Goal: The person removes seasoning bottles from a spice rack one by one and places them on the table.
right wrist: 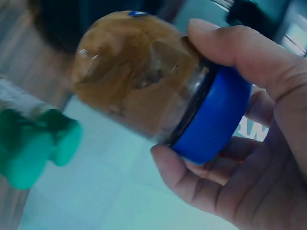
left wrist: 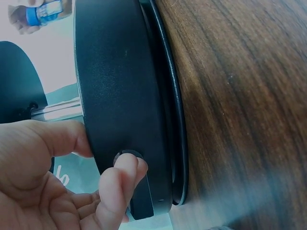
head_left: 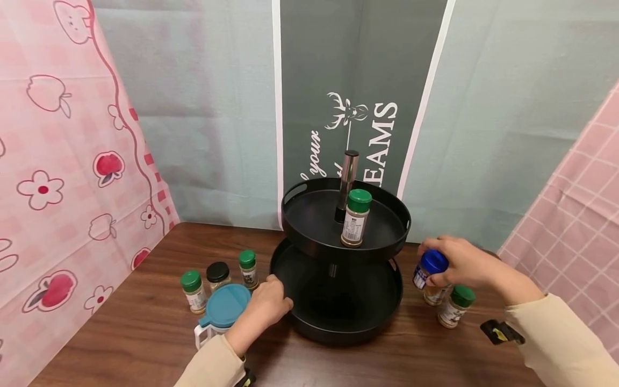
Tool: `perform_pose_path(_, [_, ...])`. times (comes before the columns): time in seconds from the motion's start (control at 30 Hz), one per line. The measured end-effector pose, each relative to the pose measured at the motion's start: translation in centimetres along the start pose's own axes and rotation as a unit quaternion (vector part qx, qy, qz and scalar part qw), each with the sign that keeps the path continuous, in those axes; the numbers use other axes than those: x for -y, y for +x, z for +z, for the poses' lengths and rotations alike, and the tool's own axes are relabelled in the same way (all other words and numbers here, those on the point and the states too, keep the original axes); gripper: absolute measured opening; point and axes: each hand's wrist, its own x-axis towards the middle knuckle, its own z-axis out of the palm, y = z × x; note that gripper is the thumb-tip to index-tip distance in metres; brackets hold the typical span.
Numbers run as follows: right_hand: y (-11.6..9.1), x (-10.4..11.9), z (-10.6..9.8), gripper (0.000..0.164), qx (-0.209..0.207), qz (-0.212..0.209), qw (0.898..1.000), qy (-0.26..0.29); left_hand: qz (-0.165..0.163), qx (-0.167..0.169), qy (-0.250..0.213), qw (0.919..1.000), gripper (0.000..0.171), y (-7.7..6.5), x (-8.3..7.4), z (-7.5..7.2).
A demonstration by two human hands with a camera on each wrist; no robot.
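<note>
My right hand (head_left: 466, 263) grips a spice jar with a blue lid (head_left: 433, 261) by that lid, holding it tilted to the right of a black two-tier round tray (head_left: 333, 336). Brown contents show through its clear body (right wrist: 139, 76) in the right wrist view. My left hand (head_left: 265, 302) is at the lower tier's left side. In the left wrist view its thumb lies at the rim (left wrist: 82, 100) and its index finger touches the handle slot, pinching the wall. A green-lidded spice jar (head_left: 355, 219) stands on the upper tier (head_left: 309, 212), by the metal post (head_left: 348, 180).
Two green-lidded jars, one (head_left: 453, 307) in front of another (head_left: 435, 294), stand below my right hand. At left are a green-lidded jar (head_left: 194, 293), a black-lidded jar (head_left: 218, 275), another green-lidded jar (head_left: 249, 269) and a teal-lidded container (head_left: 227, 305). Cloths hang behind the wooden table (head_left: 121, 317).
</note>
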Motion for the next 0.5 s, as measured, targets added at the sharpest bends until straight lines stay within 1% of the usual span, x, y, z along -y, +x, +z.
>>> perform_pose_path(0.17, [-0.5, -0.1, 1.4, 0.045, 0.012, -0.001, 1.000, 0.003, -0.005, 0.006, -0.001, 1.0000, 0.050, -0.1, -0.1, -0.1])
perform_pose_path(0.5, [-0.7, -0.4, 3.0, 0.045, 0.006, -0.017, 1.000, -0.001, -0.010, 0.008, -0.003, 0.9999, 0.048, 0.0, -0.1, 0.0])
